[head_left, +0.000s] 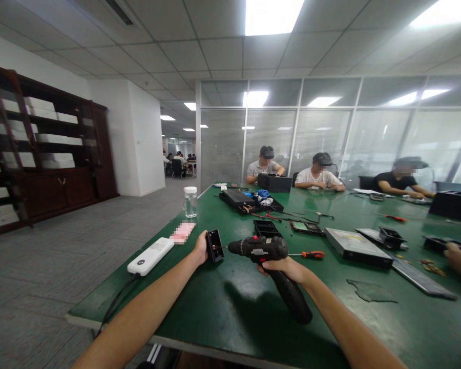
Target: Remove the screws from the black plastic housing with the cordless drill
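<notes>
Through my right hand (pixel 282 266), I'm gripping a black cordless drill with red accents (pixel 259 248) by its upper handle. With my left hand (pixel 202 247), I'm clasping a small black rectangular box (pixel 215 245), its open side facing the drill. I'm judging this work as under way: the inside is exposed and parts are showing, but I can't tell whether the bit is touching anything, or what is finished or remaining.

Beneath both hands, a wide green table (pixel 200 307) is stretching forward. A flat silver metal case (pixel 355 246) is lying right of my right hand; a white oblong device (pixel 150 256) is resting left of my left, and an orange-and-black-handled screwdriver (pixel 313 254) is lying just beyond my right.

Far ahead of my hands, a glass partition (pixel 223 148) is standing behind three seated people; a dark wooden cabinet (pixel 100 148) is standing far left.
</notes>
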Tool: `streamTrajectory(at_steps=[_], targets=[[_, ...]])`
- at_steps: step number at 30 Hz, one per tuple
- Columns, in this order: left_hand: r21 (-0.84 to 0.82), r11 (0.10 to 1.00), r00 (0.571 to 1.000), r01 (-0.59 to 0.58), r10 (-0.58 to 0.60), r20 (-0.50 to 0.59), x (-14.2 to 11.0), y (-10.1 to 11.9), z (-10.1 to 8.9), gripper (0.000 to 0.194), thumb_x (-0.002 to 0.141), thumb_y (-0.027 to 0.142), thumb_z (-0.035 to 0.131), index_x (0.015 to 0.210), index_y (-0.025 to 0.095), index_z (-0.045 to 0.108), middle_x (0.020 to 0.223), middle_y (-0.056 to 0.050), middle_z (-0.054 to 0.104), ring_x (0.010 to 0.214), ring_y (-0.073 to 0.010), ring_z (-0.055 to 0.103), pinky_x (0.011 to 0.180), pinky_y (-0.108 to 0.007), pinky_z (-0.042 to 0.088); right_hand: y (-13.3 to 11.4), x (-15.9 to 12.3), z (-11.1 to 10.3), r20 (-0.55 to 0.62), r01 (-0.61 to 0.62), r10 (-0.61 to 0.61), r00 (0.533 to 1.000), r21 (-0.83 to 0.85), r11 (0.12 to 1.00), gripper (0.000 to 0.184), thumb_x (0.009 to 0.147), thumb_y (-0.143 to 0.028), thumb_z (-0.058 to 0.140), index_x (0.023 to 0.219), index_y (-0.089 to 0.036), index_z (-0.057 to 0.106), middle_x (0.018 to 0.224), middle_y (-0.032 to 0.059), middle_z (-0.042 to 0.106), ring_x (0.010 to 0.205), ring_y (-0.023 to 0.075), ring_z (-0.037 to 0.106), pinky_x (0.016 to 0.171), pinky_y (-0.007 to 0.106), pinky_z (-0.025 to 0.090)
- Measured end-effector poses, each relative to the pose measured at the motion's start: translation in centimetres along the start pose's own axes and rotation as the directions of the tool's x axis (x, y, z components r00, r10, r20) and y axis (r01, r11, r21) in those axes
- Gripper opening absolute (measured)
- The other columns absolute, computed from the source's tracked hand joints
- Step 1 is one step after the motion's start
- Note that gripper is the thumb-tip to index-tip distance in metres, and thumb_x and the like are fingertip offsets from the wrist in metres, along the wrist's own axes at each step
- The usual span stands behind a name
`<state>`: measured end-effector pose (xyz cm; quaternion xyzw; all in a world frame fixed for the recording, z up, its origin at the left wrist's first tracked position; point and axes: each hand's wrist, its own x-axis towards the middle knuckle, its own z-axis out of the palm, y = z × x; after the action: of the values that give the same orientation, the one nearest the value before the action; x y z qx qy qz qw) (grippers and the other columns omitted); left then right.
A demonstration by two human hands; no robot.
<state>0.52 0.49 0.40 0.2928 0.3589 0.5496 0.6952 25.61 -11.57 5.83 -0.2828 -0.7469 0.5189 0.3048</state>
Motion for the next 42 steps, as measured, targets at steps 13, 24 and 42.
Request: streamTrajectory(at_steps=[13, 24, 42], targets=[[-0.008, 1.0, 0.999, 0.015, -0.015, -0.028, -0.22, 0.15, 0.18, 0.027, 0.065, 0.04, 0.037, 0.056, 0.016, 0.044, 0.045, -0.001, 0.045, 0.036, -0.0125, 0.043, 0.041, -0.028, 0.039, -0.63, -0.06, 0.13, 0.017, 0.0, 0.0, 1.0, -0.019, 1.0, 0.028, 0.067, -0.032, 0.049, 0.08, -0.008, 0.052, 0.067, 0.0047, 0.049, 0.06, 0.0117, 0.044, 0.063, 0.027, 0.036], [0.007, 1.0, 1.0, -0.003, 0.003, -0.014, -0.08, 0.05, 0.1, 0.031, 0.066, 0.043, 0.035, 0.06, 0.015, 0.047, 0.049, -0.002, 0.047, 0.04, -0.0139, 0.046, 0.043, -0.028, 0.039, -0.53, -0.23, 0.21, 0.001, 0.006, -0.006, 1.0, -0.036, 0.999, 0.027, 0.069, -0.031, 0.047, 0.081, -0.008, 0.052, 0.066, 0.0038, 0.049, 0.06, 0.0113, 0.044, 0.063, 0.027, 0.035], [0.005, 1.0, 1.0, 0.003, -0.002, -0.011, -0.19, 0.07, 0.09, 0.029, 0.064, 0.043, 0.037, 0.058, 0.016, 0.046, 0.049, -0.002, 0.048, 0.04, -0.0146, 0.047, 0.046, -0.031, 0.04, -0.28, -0.09, 0.04, 0.018, 0.017, -0.016, 1.0, -0.02, 1.0, 0.026, 0.069, -0.03, 0.047, 0.082, -0.008, 0.052, 0.067, 0.004, 0.05, 0.06, 0.011, 0.044, 0.062, 0.027, 0.035]])
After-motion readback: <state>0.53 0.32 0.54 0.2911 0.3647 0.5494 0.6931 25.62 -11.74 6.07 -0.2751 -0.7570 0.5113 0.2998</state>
